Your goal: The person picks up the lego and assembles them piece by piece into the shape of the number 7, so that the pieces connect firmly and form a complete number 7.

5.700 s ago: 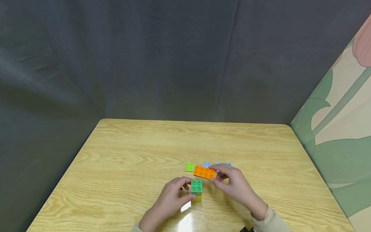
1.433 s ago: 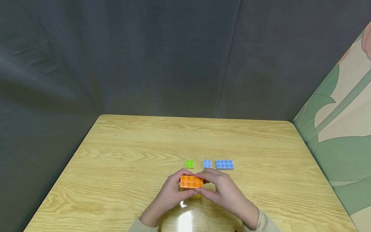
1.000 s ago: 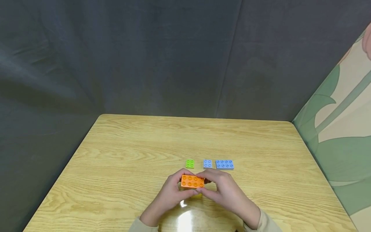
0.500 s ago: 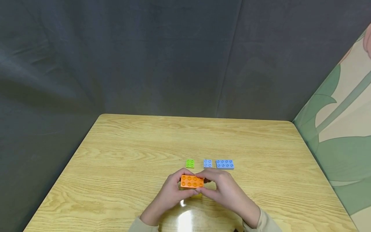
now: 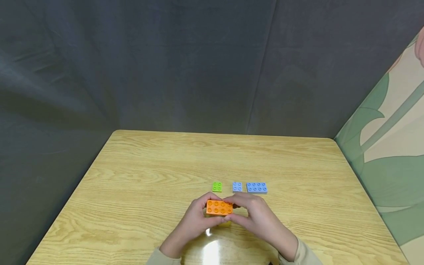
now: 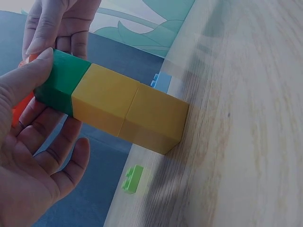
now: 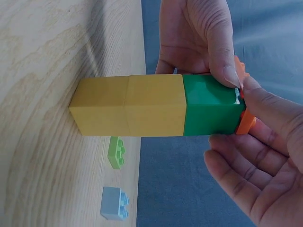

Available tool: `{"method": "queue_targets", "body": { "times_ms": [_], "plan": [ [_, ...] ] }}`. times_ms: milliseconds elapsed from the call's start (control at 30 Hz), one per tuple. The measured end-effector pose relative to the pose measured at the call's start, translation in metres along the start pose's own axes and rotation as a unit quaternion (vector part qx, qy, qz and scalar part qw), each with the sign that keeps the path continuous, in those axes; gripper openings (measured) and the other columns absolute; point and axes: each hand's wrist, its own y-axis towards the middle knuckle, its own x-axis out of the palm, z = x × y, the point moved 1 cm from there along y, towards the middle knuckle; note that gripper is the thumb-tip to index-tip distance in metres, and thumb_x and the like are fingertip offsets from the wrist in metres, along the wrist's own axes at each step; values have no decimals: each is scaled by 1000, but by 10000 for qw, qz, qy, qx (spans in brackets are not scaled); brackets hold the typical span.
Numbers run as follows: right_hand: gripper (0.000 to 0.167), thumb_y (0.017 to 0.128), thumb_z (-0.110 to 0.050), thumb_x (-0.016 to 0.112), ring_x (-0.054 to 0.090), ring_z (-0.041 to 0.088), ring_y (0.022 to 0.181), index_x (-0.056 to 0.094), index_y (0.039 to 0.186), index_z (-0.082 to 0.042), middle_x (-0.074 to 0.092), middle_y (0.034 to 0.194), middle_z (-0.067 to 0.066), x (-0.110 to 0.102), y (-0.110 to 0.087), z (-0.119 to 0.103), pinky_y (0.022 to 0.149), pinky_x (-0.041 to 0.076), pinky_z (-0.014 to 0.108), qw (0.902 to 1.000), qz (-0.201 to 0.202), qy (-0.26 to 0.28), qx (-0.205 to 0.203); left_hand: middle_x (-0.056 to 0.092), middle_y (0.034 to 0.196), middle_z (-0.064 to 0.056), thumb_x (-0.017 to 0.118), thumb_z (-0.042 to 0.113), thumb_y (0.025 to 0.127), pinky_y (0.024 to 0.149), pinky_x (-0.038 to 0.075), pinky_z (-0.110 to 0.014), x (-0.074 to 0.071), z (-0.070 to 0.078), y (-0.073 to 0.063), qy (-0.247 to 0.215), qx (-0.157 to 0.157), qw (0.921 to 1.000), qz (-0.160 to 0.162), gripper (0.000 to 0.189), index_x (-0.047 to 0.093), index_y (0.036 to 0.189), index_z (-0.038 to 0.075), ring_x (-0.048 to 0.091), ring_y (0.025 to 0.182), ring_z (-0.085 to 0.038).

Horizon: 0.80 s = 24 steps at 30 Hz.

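A tower of toy building bricks stands on the table: two yellow bricks (image 7: pixel 130 106), a green brick (image 7: pixel 211 105) above them, and an orange eight-stud brick (image 5: pixel 219 207) at the top. In the right wrist view a narrow gap shows between green and orange. My left hand (image 5: pixel 197 217) grips the green brick near its upper edge, its thumb reaching the orange one. My right hand (image 5: pixel 253 215) pinches the orange brick's right end between thumb and index finger. From the head view the green brick is hidden and only a sliver of yellow shows.
Behind the hands lie a lime-green four-stud brick (image 5: pixel 217 187), a light-blue four-stud brick (image 5: pixel 237 187) and a blue eight-stud brick (image 5: pixel 256 188). The wooden table (image 5: pixel 159 162) ends at a dark curtain (image 5: pixel 185 73), with a patterned cloth (image 5: pixel 394 147) on the right.
Since the earliest frame, my right hand has brought the orange brick leftward onto the green one, and my left hand stays at the tower. Over the last second almost nothing moves.
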Motion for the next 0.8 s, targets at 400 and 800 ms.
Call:
{"method": "queue_targets", "body": {
  "times_ms": [400, 800],
  "plan": [
    [31, 82, -22, 79, 65, 8, 92, 72, 112, -16, 69, 107, -7, 0, 0, 0, 80, 56, 29, 9999, 87, -21, -97, 66, 110, 5, 80, 20, 82, 83, 52, -29, 0, -1, 0, 115, -33, 9999, 30, 35, 61, 111, 18, 61, 98, -15],
    [29, 83, -18, 79, 64, 7, 90, 72, 112, -17, 68, 102, -10, 1, 2, -1, 78, 56, 29, 9995, 81, 12, -295, 66, 111, 5, 81, 20, 81, 83, 54, -29, -1, 3, 0, -10, 10, 10000, -30, 34, 61, 109, 17, 63, 99, -17]
  ]
}}
